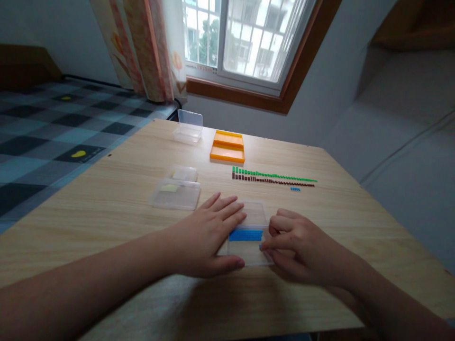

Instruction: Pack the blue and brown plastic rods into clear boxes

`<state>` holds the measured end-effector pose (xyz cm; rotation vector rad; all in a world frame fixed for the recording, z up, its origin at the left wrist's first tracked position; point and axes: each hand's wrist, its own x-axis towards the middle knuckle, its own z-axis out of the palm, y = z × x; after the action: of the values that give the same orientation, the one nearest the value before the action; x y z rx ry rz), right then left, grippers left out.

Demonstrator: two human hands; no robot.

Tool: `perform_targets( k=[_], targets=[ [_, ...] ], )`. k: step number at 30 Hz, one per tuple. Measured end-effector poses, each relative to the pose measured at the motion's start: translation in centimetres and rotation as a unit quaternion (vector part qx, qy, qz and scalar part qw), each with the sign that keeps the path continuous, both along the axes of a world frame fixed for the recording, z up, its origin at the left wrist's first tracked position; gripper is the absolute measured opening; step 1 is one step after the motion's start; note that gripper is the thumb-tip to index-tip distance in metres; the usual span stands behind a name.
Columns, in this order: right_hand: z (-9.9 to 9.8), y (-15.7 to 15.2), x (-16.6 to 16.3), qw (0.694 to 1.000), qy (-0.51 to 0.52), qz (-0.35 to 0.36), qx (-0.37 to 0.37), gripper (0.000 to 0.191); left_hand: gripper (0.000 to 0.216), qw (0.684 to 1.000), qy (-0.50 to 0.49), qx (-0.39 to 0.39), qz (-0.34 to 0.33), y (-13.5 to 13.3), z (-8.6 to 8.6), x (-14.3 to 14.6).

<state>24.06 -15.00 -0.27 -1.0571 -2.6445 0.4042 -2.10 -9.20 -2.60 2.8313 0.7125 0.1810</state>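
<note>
A clear plastic box point(253, 215) lies open on the wooden table point(117, 203), with a row of blue pieces point(245, 235) inside it. My left hand point(209, 237) rests flat on the box's left side, fingers stretched out, thumb along its front edge. My right hand point(296, 246) is at the box's right side with its fingers curled, thumb and forefinger pinched at the end of the blue row. What the pinch holds is too small to make out.
Further back lie a row of green pieces point(272, 174), a row of dark brown pieces point(270, 180) and a few blue pieces point(295, 189). An orange tray point(227, 146), a clear box point(177, 193) holding something pale yellow, and another open clear box point(188, 127) stand beyond. A bed is on the left.
</note>
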Motion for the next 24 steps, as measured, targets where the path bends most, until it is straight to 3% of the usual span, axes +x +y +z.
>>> perform_targets(
  k=[24],
  targets=[
    [-0.4, 0.34, 0.22, 0.996, -0.007, -0.052, 0.068, 0.029, 0.086, 1.0, -0.013, 0.009, -0.01, 0.04, -0.37, 0.01]
  ],
)
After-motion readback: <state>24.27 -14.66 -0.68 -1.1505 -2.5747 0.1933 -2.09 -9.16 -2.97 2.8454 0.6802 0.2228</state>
